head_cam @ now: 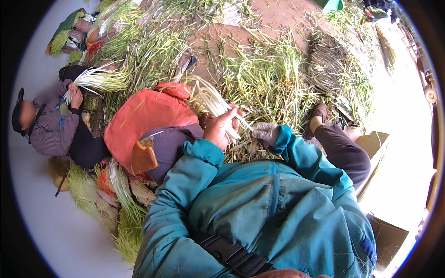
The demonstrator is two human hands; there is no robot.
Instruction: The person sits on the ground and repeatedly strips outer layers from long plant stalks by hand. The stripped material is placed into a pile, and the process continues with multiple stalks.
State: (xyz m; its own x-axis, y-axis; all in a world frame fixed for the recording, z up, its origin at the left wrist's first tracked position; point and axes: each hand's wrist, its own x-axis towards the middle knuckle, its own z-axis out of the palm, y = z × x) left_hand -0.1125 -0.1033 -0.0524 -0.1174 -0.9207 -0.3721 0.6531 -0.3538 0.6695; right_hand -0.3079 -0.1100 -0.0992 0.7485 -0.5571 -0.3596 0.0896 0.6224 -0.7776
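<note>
In my bare left hand (219,128) is a bunch of pale, long-stemmed leafy vegetable stalks (212,100), gripped near the white stem ends. My right hand (265,132), in a whitish glove, is beside it with its fingertips pinched on the end of a single pale stalk (245,122). Below and beyond both hands lies a thick layer of loose green and yellow leaves (267,76). A red plastic bag or sack (149,107) bulges to the left of my left hand. An orange-brown piece of material (143,156) rests on my purple-clad left knee.
At the left sits a co-worker (55,125) holding another pale bunch (100,79). Bundles of yellow-green stalks (128,215) lie at my left side. An opened cardboard box (373,147) stands by my right leg, another box (387,236) behind it. Brown ground (278,14) shows ahead.
</note>
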